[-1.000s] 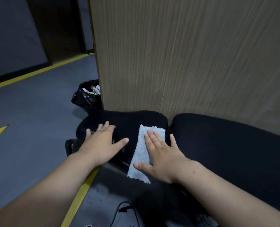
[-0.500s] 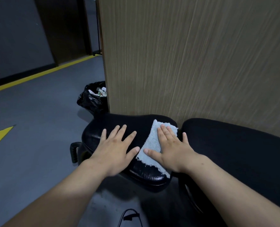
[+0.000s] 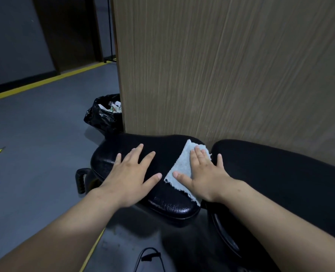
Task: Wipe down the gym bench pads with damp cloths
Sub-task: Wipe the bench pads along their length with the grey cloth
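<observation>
head view: right hand [image 3: 205, 173], fingers flat, presses the pale cloth [image 3: 182, 165] on the small black pad [image 3: 162, 205] at five o'clock. left hand [image 3: 131, 173] lies spread beside it. the cloth's frayed edge, seemingly overhanging, could slide off.

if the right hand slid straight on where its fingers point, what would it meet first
Probably the wood-grain panel behind the seat pad; the right hand lies flat on the cloth, fingers aimed at it, depth unclear.
</observation>
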A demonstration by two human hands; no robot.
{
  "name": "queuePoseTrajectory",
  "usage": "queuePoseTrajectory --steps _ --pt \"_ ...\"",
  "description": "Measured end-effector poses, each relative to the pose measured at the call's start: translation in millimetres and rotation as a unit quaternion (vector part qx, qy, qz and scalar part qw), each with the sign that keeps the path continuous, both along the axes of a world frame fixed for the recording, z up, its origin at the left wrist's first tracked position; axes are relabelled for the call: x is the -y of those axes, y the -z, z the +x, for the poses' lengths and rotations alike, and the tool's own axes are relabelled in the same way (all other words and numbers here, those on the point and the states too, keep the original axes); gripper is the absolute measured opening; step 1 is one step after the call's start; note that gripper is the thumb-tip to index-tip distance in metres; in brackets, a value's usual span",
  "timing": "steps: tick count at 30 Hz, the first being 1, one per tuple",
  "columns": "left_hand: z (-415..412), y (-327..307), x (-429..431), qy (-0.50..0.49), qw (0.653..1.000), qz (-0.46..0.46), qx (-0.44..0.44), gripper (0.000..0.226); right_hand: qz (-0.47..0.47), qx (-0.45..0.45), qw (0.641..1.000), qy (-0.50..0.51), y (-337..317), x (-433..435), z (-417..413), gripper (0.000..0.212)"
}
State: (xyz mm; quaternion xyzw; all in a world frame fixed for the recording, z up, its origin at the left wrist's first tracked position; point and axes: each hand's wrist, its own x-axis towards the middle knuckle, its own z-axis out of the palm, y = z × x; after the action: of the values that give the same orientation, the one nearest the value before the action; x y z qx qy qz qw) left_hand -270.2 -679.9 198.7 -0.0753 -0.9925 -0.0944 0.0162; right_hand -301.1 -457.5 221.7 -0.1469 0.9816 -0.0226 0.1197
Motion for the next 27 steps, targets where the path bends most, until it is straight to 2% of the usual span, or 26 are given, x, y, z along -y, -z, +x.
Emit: queuePoseTrajectory --steps 3,8,10,13,15,18,20,22,27 --pt "-0.5 -2.6 -4.3 0.019 0.999 0.035 -0.032 0.064 -0.004 -0.007 1.000 0.007 5.6 -0.1 25.3 0.098" --pt "1.7 -12.4 -20.2 0.110 0.978 0.130 -0.123 0.052 -0.016 -0.005 1.000 0.008 -0.6 -1.6 31.9 0.098" --pt "2.3 -14.7 -27.1 0.117 0.977 0.135 -0.120 0.046 -0.027 -0.036 0.999 0.001 -8.6 -5.7 23.8 0.085" --pt "0.7 -13.9 -33.1 0.113 0.981 0.122 -0.098 0.037 -0.037 -0.125 0.990 -0.047 -15.5 -16.0 2.5 0.044" --pt "0.0 -14.5 -35.1 0.108 0.983 0.117 -0.090 0.034 -0.026 -0.147 0.984 -0.098 -14.8 -22.9 -15.4 0.045" --pt "0.4 -16.5 -36.7 0.099 0.984 0.125 -0.082 0.033 -0.010 -0.120 0.983 -0.139 -10.1 -27.7 -34.8 0.061" --pt "1.1 -16.7 -36.8 0.095 0.984 0.132 -0.075 0.031 -0.017 -0.108 0.982 -0.155 -7.4 -27.8 -41.1 0.062" --pt "1.2 -15.8 -34.9 0.095 0.982 0.149 -0.062 0.027 -0.046 -0.109 0.981 -0.157 -6.3 -26.9 -46.5 0.055" --pt "-2.8 -17.0 -24.2 0.114 0.980 0.157 -0.040 0.022 -0.079 -0.118 0.980 -0.141 -17.4 -28.4 -54.6 0.020"
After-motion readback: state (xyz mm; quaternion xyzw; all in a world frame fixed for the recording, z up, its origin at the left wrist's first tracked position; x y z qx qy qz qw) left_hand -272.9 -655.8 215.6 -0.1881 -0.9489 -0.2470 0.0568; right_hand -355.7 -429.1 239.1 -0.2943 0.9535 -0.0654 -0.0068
